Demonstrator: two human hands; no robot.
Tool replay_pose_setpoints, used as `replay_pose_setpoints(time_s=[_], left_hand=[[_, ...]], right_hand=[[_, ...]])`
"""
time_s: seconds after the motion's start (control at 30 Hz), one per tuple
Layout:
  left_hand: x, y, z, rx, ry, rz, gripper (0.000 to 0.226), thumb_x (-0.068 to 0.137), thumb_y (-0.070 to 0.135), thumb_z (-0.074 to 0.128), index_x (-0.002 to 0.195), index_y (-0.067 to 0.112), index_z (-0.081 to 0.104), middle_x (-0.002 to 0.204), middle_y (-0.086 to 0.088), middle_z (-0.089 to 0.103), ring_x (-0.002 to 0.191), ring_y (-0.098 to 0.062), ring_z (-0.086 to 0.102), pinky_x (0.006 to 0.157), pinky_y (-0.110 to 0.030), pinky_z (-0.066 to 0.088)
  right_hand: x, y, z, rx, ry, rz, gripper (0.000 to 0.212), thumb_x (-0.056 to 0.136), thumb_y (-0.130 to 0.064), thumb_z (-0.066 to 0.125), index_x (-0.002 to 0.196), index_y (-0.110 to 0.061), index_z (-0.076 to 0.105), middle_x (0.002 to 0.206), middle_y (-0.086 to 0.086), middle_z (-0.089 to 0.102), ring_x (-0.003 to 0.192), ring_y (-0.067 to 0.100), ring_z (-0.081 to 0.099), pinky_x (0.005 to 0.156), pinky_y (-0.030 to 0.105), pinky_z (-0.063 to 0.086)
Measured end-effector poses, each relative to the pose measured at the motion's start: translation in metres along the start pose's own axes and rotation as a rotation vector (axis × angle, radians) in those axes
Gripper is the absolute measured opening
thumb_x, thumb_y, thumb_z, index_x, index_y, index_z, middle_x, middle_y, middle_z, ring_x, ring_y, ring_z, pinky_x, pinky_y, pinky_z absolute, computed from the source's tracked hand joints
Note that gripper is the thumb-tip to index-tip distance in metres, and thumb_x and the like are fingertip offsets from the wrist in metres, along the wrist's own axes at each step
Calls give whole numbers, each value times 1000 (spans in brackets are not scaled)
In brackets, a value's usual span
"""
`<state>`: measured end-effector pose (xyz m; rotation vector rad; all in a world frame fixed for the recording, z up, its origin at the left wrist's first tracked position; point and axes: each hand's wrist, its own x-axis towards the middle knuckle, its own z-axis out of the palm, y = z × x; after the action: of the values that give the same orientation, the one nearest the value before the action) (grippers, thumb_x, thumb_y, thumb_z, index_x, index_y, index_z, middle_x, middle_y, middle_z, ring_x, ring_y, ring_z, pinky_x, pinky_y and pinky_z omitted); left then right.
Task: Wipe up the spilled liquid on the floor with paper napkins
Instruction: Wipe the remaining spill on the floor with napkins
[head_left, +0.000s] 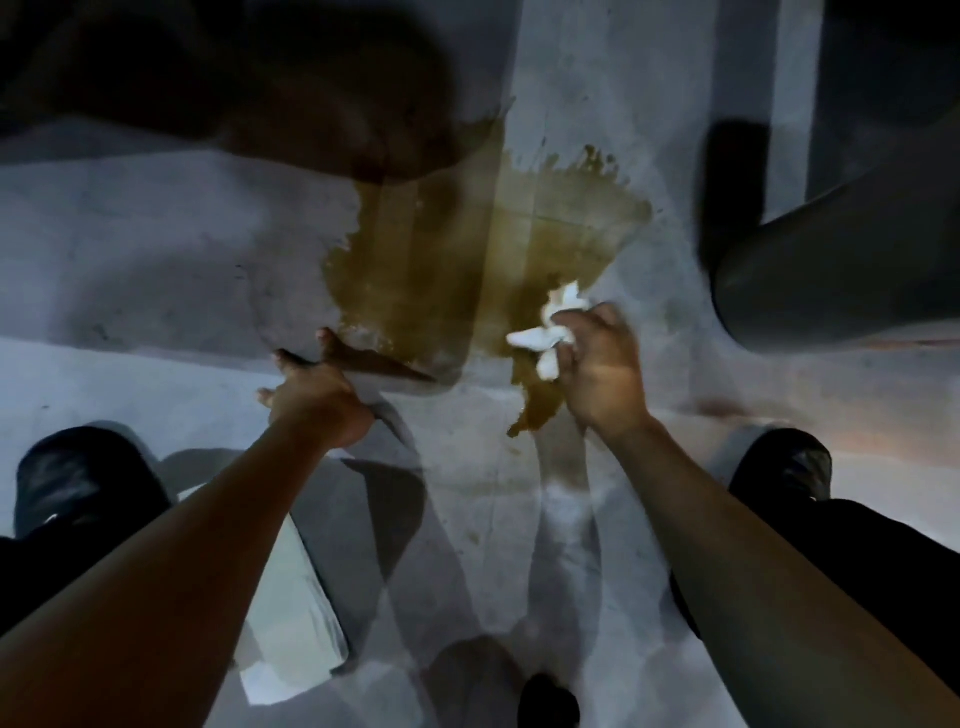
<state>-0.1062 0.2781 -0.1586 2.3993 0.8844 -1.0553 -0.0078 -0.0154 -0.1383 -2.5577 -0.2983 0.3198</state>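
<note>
A wide brown puddle of spilled liquid spreads across the grey floor in the middle of the view, with a thin tail running down toward me. My right hand grips a crumpled white paper napkin at the puddle's near right edge. The napkin's tips stick out past the fingers. My left hand hovers with fingers spread at the puddle's near left edge, holding nothing.
A white pack or sheet lies on the floor under my left forearm. A dark cylindrical object stands at the right. My two dark shoes flank the scene. Deep shadow covers the upper left floor.
</note>
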Motion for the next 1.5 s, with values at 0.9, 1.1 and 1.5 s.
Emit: replay_pose_setpoints(time_s=[0.9,1.1,1.5], left_hand=[[4,1,-7,76,-65,0,118,84,50,70,160,28,-17,163,-35,4,143,-53,36,119,-63,28],[5,-2,-12,57,-98,16,115,82,50,72,161,33,-9,165,-32,9,148,-51,26,120,-63,28],[7,0,-19,84,-157,33,105,66,46,68,159,27,24,151,-23,45,138,-47,44,114,-59,40]], right_hand=[[-91,-9,23,-25,-102,333,34,85,-10,73,117,-3,69,96,19,72,94,41,67,83,37,51],[-43,-73,85,32,-40,313,31,98,-33,51,109,-12,71,108,15,69,103,33,63,91,30,46],[-51,-3,9,-14,85,408,31,84,-16,69,114,-11,75,115,23,62,98,36,63,89,14,38]])
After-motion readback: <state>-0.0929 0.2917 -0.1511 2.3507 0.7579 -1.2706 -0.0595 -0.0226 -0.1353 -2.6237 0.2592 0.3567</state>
